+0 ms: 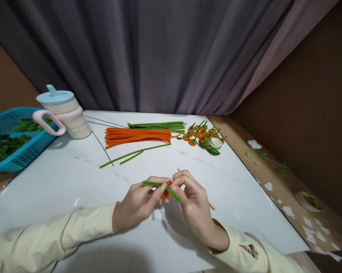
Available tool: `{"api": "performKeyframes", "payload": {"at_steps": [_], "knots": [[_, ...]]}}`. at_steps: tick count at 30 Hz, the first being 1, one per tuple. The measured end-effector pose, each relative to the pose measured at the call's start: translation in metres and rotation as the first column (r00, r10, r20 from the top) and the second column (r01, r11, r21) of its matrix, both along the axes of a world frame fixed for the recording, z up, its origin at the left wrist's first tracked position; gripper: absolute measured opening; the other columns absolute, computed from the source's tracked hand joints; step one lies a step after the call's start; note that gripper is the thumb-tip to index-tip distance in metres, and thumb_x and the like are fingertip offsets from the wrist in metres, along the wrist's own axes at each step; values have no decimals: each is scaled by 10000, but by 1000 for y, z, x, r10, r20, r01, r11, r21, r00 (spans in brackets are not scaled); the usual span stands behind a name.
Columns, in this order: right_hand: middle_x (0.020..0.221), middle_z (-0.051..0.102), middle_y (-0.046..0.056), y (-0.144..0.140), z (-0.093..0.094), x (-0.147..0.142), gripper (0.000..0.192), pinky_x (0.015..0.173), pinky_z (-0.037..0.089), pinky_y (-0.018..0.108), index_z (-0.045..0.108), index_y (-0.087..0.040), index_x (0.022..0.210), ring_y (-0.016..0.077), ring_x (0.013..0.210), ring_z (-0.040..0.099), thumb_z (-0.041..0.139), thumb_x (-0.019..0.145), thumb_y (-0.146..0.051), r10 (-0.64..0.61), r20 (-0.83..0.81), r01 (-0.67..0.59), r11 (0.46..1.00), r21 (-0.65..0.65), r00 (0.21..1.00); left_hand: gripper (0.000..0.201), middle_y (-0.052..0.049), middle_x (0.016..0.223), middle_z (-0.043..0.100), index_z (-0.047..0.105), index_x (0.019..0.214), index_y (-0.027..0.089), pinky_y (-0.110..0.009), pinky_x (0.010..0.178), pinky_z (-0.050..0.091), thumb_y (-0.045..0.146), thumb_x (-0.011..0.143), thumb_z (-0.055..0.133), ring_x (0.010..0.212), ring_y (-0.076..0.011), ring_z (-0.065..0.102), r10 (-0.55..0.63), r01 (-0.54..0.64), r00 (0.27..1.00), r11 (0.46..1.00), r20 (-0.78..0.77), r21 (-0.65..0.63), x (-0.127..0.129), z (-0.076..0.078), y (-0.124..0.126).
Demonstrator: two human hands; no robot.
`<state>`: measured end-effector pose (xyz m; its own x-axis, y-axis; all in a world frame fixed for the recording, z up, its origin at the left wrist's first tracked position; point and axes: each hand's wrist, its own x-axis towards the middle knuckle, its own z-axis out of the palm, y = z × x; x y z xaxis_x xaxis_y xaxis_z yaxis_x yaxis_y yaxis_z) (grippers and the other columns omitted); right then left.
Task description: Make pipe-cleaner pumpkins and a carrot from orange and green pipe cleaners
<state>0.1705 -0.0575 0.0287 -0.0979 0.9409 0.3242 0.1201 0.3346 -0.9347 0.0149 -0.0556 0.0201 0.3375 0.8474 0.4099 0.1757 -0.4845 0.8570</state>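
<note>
Both hands, left hand (137, 206) and right hand (192, 201), pinched a green pipe cleaner (161, 187) around an orange coil (165, 194), orange pipe cleaners (138, 135) bundled at twelve o'clock on the white table (74, 178).

- Left hand (137, 206) sits low in the frame, just left of centre, fingers curled, thumb and forefinger pinched together toward the right.
- Right hand (192, 199) meets it at centre, fingertips bent inward, touching the left's.
- Both forearms, in pale yellow sleeves, enter from the bottom corners.
</note>
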Motion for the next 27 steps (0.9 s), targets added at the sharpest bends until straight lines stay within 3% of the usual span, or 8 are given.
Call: {"api": "performKeyframes", "payload": {"at_steps": [3,7,11,15,17,21,27], "knots": [[701,543,14,0,-1,0,197,670,371,311,546,-200,668,166,704,495,528,862,-233,-5,11,4,999,49,1000,193,-58,901,665,605,1017,129,-182,572,564,222,920,467,615,-100,656,-31,44,997,976,65,-213,1,6,1],[710,540,16,3,2,3,179,681,383,308,551,-196,660,166,712,506,565,831,-245,-15,-33,13,998,-57,999,266,-86,937,667,580,1086,113,-228,635,582,289,916,476,695,-134,669,-103,145,985,926,137,-349,-2,8,9],[730,550,12,5,7,7,128,689,381,302,570,-190,689,164,723,505,588,793,-261,5,-79,-23,972,-235,997,452,-124,1162,618,535,1209,134,-286,742,593,280,798,658,903,-192,652,-174,192,981,932,87,-306,-7,0,16],[727,577,17,7,9,12,186,705,366,301,608,-183,693,164,738,489,578,818,-317,82,-15,-83,945,-315,997,346,-102,1090,664,594,1150,135,-281,783,577,232,819,622,905,-181,649,-104,102,995,979,-2,-175,-9,-8,19],[720,582,18,9,11,14,216,704,370,299,629,-180,693,160,727,488,570,831,-336,133,13,-121,935,-333,991,312,-92,1010,687,609,1128,129,-265,744,577,222,831,600,831,-166,661,-95,93,996,981,1,-169,-9,-9,19],[723,597,20,13,16,19,223,731,387,303,657,-182,685,165,744,514,574,833,-325,195,50,-165,919,-358,980,325,-66,867,699,615,1133,130,-247,618,573,240,829,591,660,-143,653,-115,120,993,954,35,-275,-7,-2,20],[763,629,21,17,18,22,202,732,395,299,653,-190,699,160,746,544,574,843,-308,204,153,-153,945,-289,967,349,-62,874,703,606,1179,142,-251,662,567,239,845,571,715,-152,666,-117,125,992,953,47,-277,-6,3,21]]}}
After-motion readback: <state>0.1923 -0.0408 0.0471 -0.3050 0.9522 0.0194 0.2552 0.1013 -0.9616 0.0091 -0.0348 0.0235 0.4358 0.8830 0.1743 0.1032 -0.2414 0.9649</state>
